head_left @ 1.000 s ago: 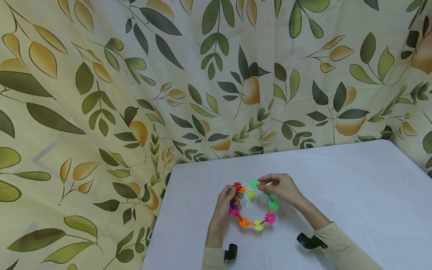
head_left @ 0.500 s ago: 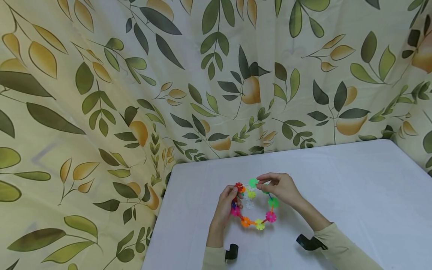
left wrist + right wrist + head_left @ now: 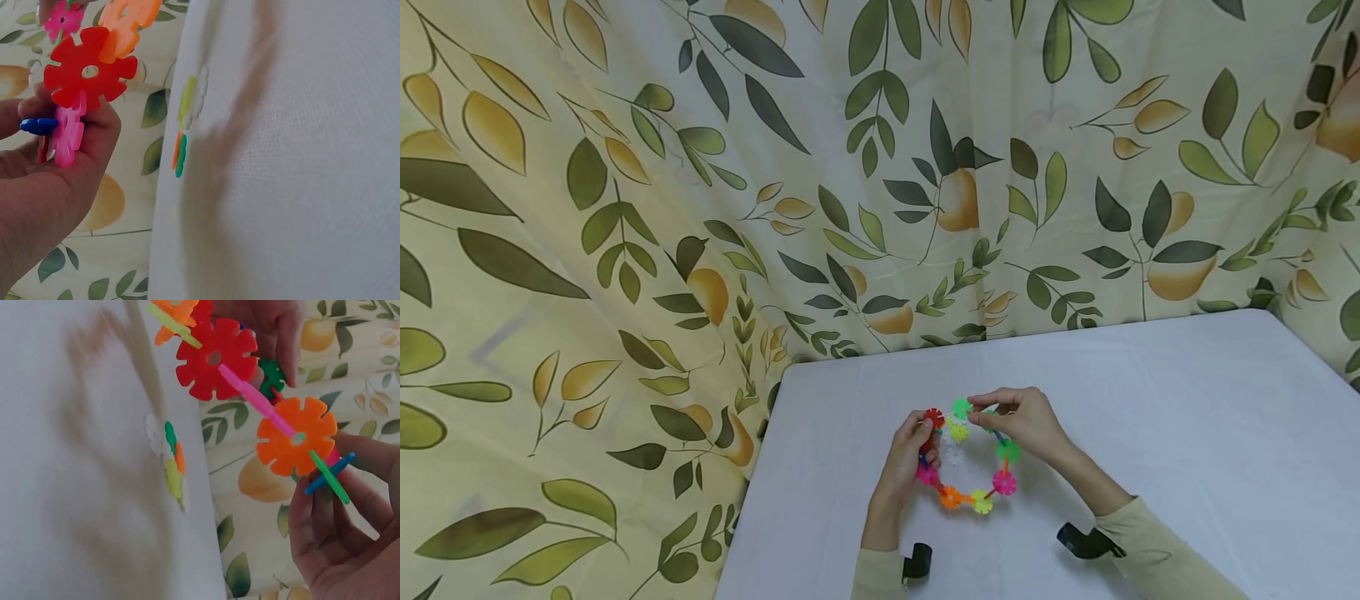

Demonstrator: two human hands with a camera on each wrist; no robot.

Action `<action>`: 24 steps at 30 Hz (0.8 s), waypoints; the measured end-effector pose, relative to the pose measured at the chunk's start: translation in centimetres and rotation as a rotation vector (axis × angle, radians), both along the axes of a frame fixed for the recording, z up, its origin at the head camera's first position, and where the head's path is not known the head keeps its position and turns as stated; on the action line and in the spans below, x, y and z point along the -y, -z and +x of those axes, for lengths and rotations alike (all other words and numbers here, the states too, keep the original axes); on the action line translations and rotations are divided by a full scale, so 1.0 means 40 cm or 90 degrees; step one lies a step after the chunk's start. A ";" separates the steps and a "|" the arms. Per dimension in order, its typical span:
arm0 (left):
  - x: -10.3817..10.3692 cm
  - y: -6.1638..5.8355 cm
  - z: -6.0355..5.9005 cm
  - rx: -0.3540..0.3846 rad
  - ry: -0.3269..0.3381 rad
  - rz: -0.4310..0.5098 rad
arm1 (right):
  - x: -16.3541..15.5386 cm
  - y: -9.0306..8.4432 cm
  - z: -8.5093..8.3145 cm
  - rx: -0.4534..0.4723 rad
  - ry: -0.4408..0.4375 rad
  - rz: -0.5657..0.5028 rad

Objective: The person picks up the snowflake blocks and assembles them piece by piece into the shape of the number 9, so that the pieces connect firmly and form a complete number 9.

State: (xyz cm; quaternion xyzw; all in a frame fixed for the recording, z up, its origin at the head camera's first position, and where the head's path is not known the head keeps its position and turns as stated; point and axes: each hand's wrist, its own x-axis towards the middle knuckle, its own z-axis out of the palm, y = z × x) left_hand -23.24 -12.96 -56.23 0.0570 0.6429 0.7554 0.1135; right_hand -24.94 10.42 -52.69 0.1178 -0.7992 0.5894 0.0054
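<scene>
**Disc chain [image 3: 982, 501]: discs linked, loop closure indeterminate**

The left hand [image 3: 901, 456] grips its left side; the right hand [image 3: 1026, 418] pinches its far side. It hangs above the table [image 3: 1165, 433], nearer the left edge. Loose discs [image 3: 953, 452] beneath appear unused.

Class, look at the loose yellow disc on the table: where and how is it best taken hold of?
Probably set the grip on the yellow disc's right edge as the head view shows it, coming down from above. It looks thin and lies low on the table; that edge faces bare surface, while white discs crowd its left. The linked chain may need moving aside first.
</scene>
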 end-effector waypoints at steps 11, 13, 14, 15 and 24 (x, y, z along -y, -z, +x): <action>-0.015 0.006 -0.003 0.060 -0.014 0.075 | 0.010 0.020 -0.002 0.005 -0.016 -0.081; -0.015 0.006 -0.004 0.064 -0.032 0.074 | 0.011 0.019 -0.002 0.024 -0.033 -0.104; -0.014 0.005 -0.005 0.064 -0.039 0.070 | 0.011 0.019 -0.003 0.027 -0.041 -0.110; -0.014 0.005 -0.005 0.061 -0.044 0.063 | 0.012 0.018 -0.003 0.028 -0.046 -0.111; -0.019 0.004 -0.004 0.053 -0.093 0.041 | 0.031 0.030 0.007 -0.027 -0.027 -0.104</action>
